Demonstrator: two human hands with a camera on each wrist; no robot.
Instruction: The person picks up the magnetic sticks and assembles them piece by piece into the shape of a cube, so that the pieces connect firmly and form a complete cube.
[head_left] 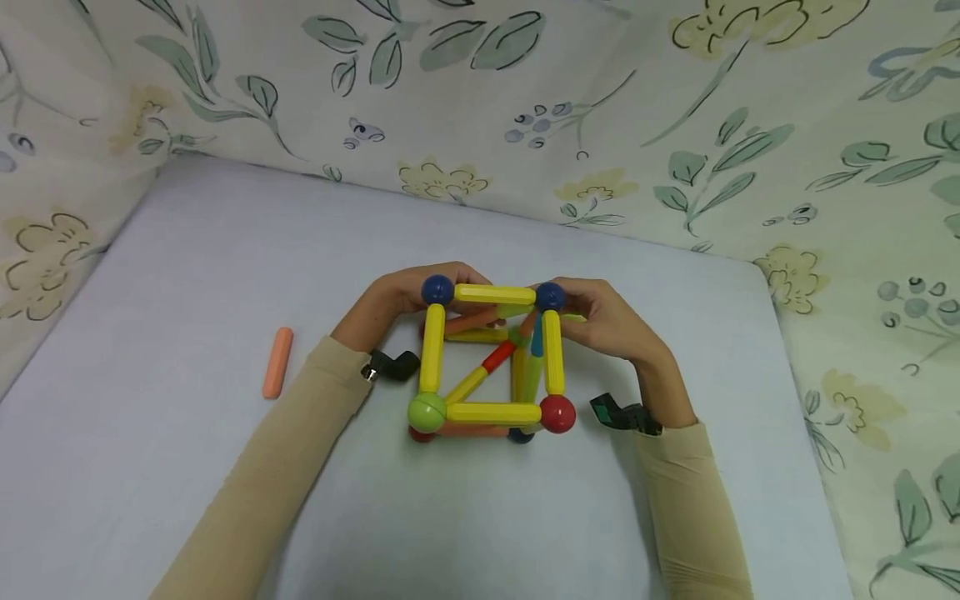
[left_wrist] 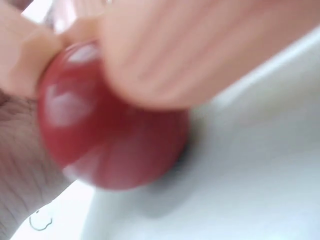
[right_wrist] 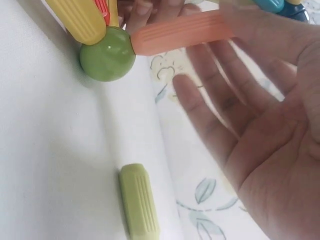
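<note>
A box-shaped frame of magnetic building sticks and balls [head_left: 493,413] stands on the white table between both hands. Its upper square has yellow sticks, with blue, green and red balls at the corners. Behind its far left side, my left hand [head_left: 408,287] holds the frame, its fingers partly hidden by a yellow stick. A red ball [left_wrist: 112,120] with orange sticks looms blurred in the left wrist view. At the far right corner, my right hand [right_wrist: 265,115] pinches an orange stick [right_wrist: 180,32] near its end, the other fingers extended. That stick's other end touches a green ball [right_wrist: 107,54].
A loose orange stick [head_left: 277,363] lies on the table [head_left: 187,275] left of the left forearm. In the right wrist view, a loose light green stick [right_wrist: 139,200] lies near the table's edge. Flower-patterned cloth [head_left: 465,100] surrounds the table at the back and sides.
</note>
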